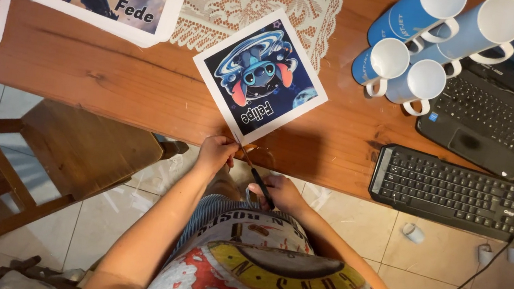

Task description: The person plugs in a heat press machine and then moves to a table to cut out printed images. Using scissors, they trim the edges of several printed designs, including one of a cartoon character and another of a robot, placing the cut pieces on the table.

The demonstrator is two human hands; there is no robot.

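Scissors (257,176), gripped in the right hand (280,192), were angled up-left toward the print (260,75), whose lower corner was pinched by left hand (215,151) fingers.

Person, seen from above by head camera. Wore a sleeveless grey printed top (267,276): large yellow oval band with dark lettering, dark centre, red splatter pattern around it, further dark lettering near the neckline. Blue-and-white striped garment (209,214) visible beside the top's left edge. Arms bare to the shoulder; left hand (215,151) and right hand (282,193) bare, no rings or watch discernible.
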